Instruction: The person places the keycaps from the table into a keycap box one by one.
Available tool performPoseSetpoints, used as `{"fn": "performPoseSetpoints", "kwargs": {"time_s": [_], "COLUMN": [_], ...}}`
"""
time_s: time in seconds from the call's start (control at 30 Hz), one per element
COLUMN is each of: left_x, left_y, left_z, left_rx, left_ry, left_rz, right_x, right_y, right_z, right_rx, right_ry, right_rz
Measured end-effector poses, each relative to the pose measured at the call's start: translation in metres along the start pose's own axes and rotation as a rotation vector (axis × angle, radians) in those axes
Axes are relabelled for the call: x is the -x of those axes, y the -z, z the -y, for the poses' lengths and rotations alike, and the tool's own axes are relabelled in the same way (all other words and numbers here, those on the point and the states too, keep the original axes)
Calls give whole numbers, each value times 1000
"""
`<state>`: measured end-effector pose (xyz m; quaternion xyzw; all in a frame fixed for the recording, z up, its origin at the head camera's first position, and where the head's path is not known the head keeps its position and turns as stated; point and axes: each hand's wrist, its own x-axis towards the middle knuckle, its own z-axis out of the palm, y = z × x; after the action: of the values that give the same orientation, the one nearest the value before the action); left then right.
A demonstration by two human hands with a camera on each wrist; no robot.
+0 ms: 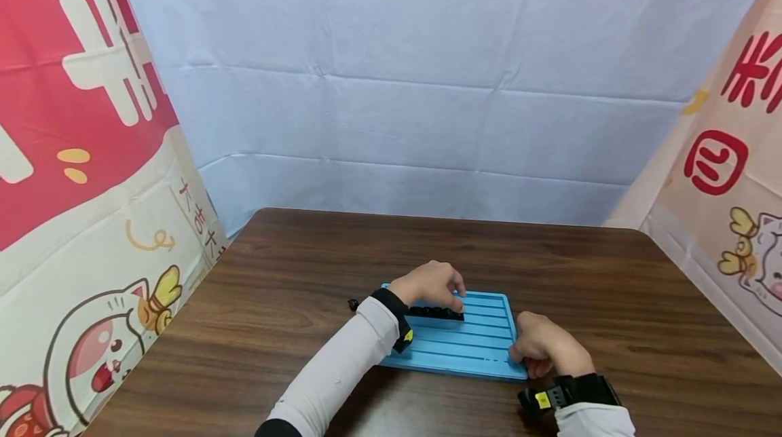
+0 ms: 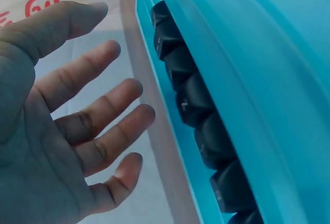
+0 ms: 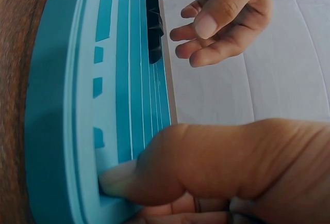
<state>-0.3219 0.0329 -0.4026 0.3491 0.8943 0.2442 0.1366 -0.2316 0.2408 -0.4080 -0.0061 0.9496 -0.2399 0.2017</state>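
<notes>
A blue ridged tray (image 1: 482, 342) lies flat on the wooden table. Black keycaps (image 1: 435, 313) stand in a row along one of its grooves; the left wrist view shows several keycaps (image 2: 198, 97) side by side, with faint legends on some. My left hand (image 1: 430, 286) hovers over the tray's far part, near the row. Its fingers are spread and loosely bent, with nothing between them. At the tray's near right corner my right hand (image 1: 540, 342) grips the edge, its thumb (image 3: 129, 180) on top of the rim and the fingers partly hidden.
A small dark object (image 1: 353, 305) shows on the table left of the tray, partly hidden by the left forearm. Behind the wooden table (image 1: 293, 274) hangs a pale cloth (image 1: 397, 118); printed cloths (image 1: 110, 220) hang at both sides.
</notes>
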Motion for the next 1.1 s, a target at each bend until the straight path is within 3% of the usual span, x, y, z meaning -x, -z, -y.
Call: {"fn": "performPoseSetpoints", "kwargs": {"time_s": [0.23,0.53,1.1], "left_x": [1,6,29], "left_y": [4,5,11], "left_z": [-1,4,23], "left_rx": [-70,-89,-183], "left_ry": [15,26,15], "left_rz": [3,1,-58], "right_x": [1,0,0], "right_y": [1,1,0], "right_z": [-2,0,-1], "right_rx": [11,-7,4], "right_ry": [12,-10,-2], "right_rz": [-9,19,8]}}
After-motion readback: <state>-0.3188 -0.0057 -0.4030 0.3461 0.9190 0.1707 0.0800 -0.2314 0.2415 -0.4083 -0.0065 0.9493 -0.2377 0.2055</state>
